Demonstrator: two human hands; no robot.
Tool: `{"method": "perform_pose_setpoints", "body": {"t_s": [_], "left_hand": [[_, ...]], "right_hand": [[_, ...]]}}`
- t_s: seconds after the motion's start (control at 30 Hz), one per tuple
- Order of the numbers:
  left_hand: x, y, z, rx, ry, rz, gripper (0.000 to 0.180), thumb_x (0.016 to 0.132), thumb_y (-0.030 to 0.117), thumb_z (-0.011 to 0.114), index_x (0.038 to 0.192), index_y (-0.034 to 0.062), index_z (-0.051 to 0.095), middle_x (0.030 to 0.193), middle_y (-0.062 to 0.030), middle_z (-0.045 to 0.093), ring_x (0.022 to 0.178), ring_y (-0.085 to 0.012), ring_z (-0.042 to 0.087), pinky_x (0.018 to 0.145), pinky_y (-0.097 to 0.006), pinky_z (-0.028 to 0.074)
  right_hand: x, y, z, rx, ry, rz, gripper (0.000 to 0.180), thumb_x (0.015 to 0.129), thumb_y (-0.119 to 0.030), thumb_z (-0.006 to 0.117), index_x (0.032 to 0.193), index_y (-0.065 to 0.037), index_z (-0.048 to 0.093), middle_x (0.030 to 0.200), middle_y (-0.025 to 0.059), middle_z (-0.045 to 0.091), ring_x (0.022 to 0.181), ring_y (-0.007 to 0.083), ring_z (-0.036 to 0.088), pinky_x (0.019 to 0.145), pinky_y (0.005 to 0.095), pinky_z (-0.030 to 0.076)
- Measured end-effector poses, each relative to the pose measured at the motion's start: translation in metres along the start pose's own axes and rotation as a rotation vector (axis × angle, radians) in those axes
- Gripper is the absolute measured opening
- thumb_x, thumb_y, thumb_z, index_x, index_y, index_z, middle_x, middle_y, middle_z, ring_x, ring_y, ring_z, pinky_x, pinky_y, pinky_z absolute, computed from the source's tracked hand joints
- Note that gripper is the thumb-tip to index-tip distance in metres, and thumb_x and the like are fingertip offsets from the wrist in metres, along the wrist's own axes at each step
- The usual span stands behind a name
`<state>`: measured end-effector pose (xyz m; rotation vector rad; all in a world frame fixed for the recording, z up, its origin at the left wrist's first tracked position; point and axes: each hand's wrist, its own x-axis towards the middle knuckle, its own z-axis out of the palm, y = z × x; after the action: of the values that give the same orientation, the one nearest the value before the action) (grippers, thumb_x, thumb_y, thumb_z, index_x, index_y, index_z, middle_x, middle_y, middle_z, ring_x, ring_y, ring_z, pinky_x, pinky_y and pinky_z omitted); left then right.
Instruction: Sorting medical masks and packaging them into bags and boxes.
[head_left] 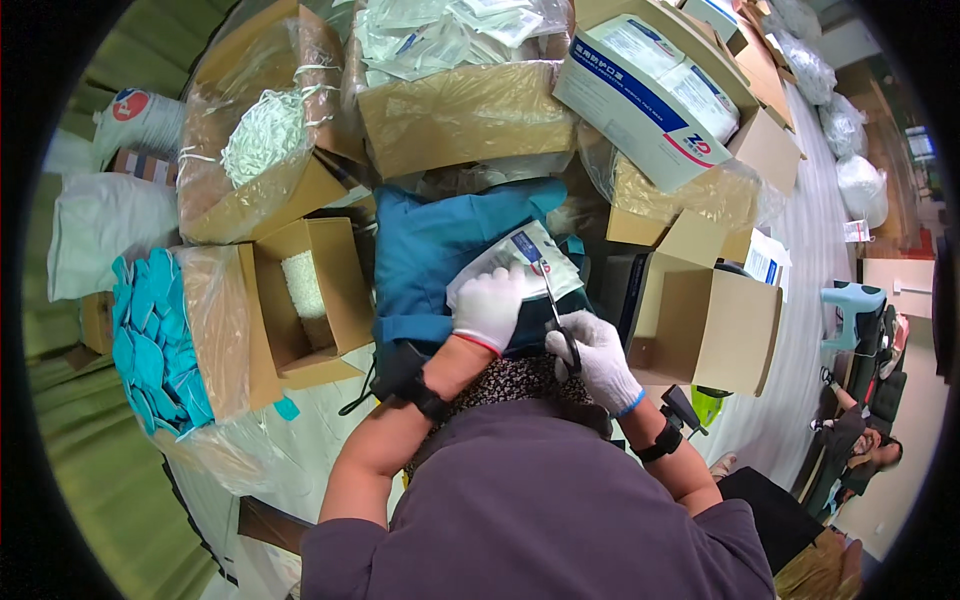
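My left hand point(490, 308), in a white knit glove with a red cuff, has its fingers bent over a flat white packet point(506, 256) with blue and red print. Black-handled scissors point(547, 284) are in my right hand point(594, 356), which wears a white glove with a blue cuff. Their metal blades point away from me and lie over the packet's right part. Whether the blades have cut into it, I cannot tell. Beneath the packet spreads a blue cloth point(415, 250). The underside of the packet and my left fingertips are partly hidden.
Cardboard boxes ring the cloth: one with white ear-loop cords point(266, 136), one with white packets point(440, 40), and one with teal mask-shaped pieces point(160, 345). A printed white carton point(635, 110) leans at the back right. An open box point(690, 320) stands right; a person point(865, 450) sits beyond.
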<state>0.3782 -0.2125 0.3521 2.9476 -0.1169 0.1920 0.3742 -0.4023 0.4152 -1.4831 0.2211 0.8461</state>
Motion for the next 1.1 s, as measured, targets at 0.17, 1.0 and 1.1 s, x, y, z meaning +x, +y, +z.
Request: {"method": "perform_pose_setpoints", "body": {"t_s": [0.17,1.0,1.1], "left_hand": [[0.029,-0.048,-0.036,-0.747,-0.253,-0.084,0.024,0.086,0.022,0.059,0.104,0.0181,0.074,0.093,-0.0162,0.071,0.089,-0.0343,0.068,0.075,-0.042,0.054],[0.019,-0.122,-0.098,-1.128,-0.002,-0.449,0.030,0.082,0.005,0.076,0.111,-0.0003,0.071,0.099,-0.0051,0.074,0.087,-0.0088,0.064,0.083,-0.026,0.051],[0.030,-0.113,-0.112,-0.981,-0.064,-0.411,0.032,0.082,0.004,0.075,0.113,-0.0001,0.070,0.099,-0.0051,0.074,0.088,-0.0088,0.064,0.083,-0.027,0.051]], "right_hand": [[0.007,0.016,-0.016,-0.047,-0.077,-0.084,0.029,0.084,-0.006,0.075,0.109,0.001,0.062,0.091,0.0063,0.064,0.073,0.0113,0.061,0.064,0.0276,0.053],[0.022,-0.021,0.011,-1.357,-0.162,-0.833,0.018,0.078,-0.008,0.060,0.096,-0.006,0.064,0.096,0.0102,0.062,0.084,0.0306,0.064,0.071,0.0426,0.053],[0.037,-0.013,0.013,-1.643,-0.275,-0.840,0.013,0.075,-0.010,0.062,0.086,-0.007,0.067,0.090,0.0079,0.064,0.083,0.0295,0.065,0.070,0.0423,0.052]]}}
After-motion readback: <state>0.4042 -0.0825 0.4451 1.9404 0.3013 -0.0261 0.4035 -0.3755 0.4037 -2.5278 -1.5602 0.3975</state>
